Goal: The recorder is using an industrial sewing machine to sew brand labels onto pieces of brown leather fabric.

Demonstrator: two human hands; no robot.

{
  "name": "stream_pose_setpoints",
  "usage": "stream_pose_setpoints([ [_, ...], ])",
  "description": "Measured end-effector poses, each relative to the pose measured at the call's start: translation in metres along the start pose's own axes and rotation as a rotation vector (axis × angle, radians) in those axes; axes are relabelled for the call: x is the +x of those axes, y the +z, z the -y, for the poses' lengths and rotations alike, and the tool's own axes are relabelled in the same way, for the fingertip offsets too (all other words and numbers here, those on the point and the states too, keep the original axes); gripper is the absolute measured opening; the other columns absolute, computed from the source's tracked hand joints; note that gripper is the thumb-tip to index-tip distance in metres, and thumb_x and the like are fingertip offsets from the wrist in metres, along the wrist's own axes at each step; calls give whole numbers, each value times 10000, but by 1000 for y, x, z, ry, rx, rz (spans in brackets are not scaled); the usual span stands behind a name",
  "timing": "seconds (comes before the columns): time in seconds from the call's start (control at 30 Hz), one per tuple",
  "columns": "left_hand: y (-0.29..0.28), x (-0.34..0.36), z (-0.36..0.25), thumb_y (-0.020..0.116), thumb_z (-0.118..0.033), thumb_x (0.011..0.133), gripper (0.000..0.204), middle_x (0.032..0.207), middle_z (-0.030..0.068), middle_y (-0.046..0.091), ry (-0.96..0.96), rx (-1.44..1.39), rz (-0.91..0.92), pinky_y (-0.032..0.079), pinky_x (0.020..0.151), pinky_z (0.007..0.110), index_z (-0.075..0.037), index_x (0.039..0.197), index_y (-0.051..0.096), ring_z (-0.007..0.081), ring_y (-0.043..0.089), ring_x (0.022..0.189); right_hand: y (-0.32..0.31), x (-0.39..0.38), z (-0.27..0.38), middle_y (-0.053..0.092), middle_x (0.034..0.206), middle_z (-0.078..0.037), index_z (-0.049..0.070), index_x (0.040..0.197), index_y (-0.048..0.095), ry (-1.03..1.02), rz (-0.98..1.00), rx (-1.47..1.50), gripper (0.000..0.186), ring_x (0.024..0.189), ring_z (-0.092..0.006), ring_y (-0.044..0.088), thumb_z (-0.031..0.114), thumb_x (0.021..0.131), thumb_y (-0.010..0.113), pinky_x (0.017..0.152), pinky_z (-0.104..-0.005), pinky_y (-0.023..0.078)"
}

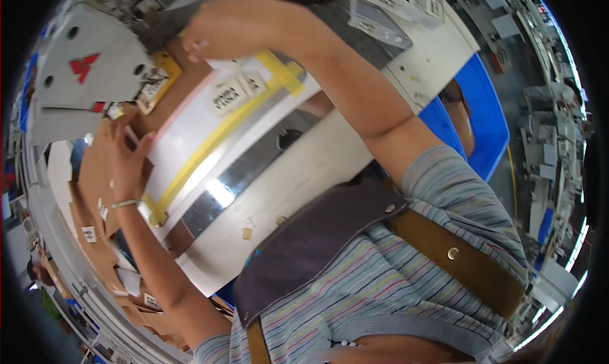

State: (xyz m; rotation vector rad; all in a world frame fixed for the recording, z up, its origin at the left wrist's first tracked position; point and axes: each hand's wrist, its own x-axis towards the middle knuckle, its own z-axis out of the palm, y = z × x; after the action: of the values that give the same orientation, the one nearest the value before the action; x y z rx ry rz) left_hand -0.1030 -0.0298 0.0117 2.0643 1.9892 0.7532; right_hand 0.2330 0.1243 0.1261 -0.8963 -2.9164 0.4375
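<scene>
My left hand (129,155) lies on a brown leather-like panel (95,151) left of a white plate, its thumb and fingers spread. My right hand (225,31) is above the far end of the white plate (190,126), close to the dark parts of the machine. Its fingers are curled inward and slightly blurred; what they hold, if anything, is hidden. Yellow tape (209,151) runs along the plate, and small paper labels (236,92) are stuck on it. A strip of brown material (181,88) runs between the plate and the machine.
A grey-white machine body (95,59) with a red mark stands at the far left, a yellow bracket (166,78) beside it. Brown panels (95,227) hang along the left. A blue bin (488,120) is at the right. A grey tray-like piece (377,23) lies on the far tabletop.
</scene>
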Motion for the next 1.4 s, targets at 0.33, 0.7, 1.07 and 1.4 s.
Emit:
stream_pose_setpoints([
  [0.33,15,18,3,903,-205,867,573,1340,122,614,-48,-135,6,419,1176,409,-33,1373,695,296,572,1322,-58,-73,-35,778,900,-216,61,1038,835,121,-667,109,292,821,-366,761,274,976,646,786,-455,592],
  [0.7,52,27,-45,931,-277,818,474,1139,136,632,61,-25,-154,475,1001,454,-71,1202,744,346,555,1113,43,-3,6,769,1143,-88,57,1099,793,-129,-130,-225,258,1072,-306,740,237,919,747,922,-466,594],
  [1.07,56,25,-46,853,-168,900,202,891,138,653,19,-58,-260,515,791,436,-14,917,724,312,604,838,99,5,17,704,1151,-70,57,1022,766,-367,-458,-210,336,1100,-244,677,362,883,800,933,-392,543],
  [1.4,-2,-64,-30,798,-67,932,144,820,138,679,-118,-57,-69,504,656,368,10,911,678,269,627,681,115,-4,22,699,989,-33,86,900,722,-530,-468,-83,108,1031,-242,675,193,900,740,914,-391,554],
])
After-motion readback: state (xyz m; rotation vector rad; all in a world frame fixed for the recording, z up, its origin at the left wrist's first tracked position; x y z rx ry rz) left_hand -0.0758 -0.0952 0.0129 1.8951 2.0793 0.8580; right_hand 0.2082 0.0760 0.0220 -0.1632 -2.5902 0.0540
